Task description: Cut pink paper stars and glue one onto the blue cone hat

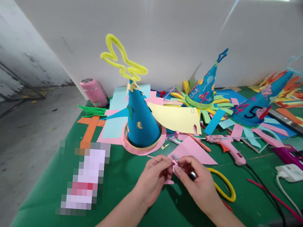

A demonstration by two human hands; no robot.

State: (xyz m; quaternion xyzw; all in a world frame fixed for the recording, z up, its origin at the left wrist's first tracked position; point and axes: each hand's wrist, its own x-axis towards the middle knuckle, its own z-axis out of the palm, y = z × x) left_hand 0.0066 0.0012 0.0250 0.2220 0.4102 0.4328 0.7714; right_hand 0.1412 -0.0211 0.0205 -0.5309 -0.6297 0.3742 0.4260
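My left hand (154, 177) is closed, its fingertips pinching a small pink paper piece (175, 165). Close against it, my right hand (197, 180) is closed around scissors. The yellow handle loop of the scissors (232, 193) sticks out behind the right hand, and a bit of metal shows between the fingers and at the paper. Fingers hide most of the blades. Just beyond the hands lies a larger pink sheet (190, 149). A blue cone hat (142, 126) with a pink brim and a yellow fuzzy-wire shape on top stands to the left.
A pink glue gun (228, 146) with a black cord lies right, near a purple power strip (291, 156) and white plug (291, 172). Two decorated cone hats (203, 87) (255, 108) stand behind. A pink bottle (93, 93) and green fuzzy wires (93, 112) sit at left.
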